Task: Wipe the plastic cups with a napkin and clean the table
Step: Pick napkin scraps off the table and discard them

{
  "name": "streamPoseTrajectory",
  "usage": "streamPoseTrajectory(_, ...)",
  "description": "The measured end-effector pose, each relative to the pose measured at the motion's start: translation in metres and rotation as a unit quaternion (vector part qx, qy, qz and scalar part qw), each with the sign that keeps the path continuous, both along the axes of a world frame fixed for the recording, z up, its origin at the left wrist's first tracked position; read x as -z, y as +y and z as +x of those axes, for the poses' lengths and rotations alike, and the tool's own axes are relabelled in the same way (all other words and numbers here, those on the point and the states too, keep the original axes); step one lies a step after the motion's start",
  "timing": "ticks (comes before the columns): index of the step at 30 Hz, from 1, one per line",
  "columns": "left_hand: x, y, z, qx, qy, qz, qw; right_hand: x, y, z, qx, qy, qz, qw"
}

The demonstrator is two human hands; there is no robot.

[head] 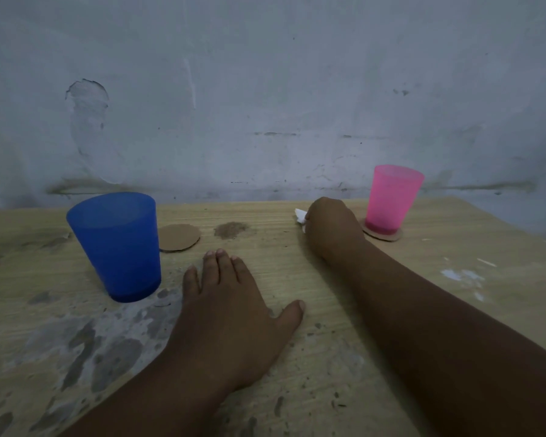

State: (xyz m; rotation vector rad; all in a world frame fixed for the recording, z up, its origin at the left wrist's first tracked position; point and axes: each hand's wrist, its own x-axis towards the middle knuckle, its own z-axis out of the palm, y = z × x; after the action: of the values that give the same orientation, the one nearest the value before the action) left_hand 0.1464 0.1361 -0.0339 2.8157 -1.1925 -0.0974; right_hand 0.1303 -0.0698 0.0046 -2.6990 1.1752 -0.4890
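Head view: right hand (331, 230) clenched on napkin (300, 217), fist down on table (454, 279) near the back edge, just left of pink cup (393, 198). Left hand (230, 298) released, flat on table, beside blue cup (115, 244). Pink cup stands on a cardboard disc (383, 236); second disc (178, 237) bare behind blue cup. Judged: cups light, thin plastic, easy to tip; hold round the wall. Napkin soft, likely tears on rough wood. Most of napkin hidden in fist; cup insides hard to read in dim light; brown patch (230, 229) unclear, dust or stain
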Motion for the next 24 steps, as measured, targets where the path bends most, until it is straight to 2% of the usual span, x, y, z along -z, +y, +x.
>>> streamPoseTrajectory(6, 0.002, -0.001, 0.001, 0.003, -0.004, -0.006, 1.000, 0.005, 0.037, 0.005, -0.068, 0.026, -0.046, 0.996)
streamPoseTrajectory(9, 0.002, -0.001, 0.002, 0.005, -0.008, -0.003, 1.000, 0.005, 0.048, 0.008, -0.131, 0.028, -0.027, 0.991)
streamPoseTrajectory(14, 0.003, 0.000, 0.002, 0.007, -0.007, 0.001, 1.000, 0.004, 0.048, -0.009, -0.292, -0.023, -0.018, 0.956)
streamPoseTrajectory(17, 0.001, 0.001, 0.002, 0.008, 0.006, 0.002, 1.000, 0.000, 0.032, -0.028, -0.339, -0.029, -0.001, 0.940)
streamPoseTrajectory(20, 0.000, 0.002, 0.002, 0.010, 0.007, -0.001, 1.000, -0.003, 0.011, -0.039, -0.296, -0.021, -0.020, 0.955)
streamPoseTrajectory(22, 0.000, 0.002, 0.001, 0.010, 0.005, -0.007, 1.000, 0.000, 0.000, -0.042, -0.211, -0.012, -0.052, 0.976)
streamPoseTrajectory(24, 0.000, 0.002, 0.001, 0.008, 0.004, -0.008, 1.000, 0.000, -0.003, -0.039, -0.118, -0.001, -0.046, 0.992)
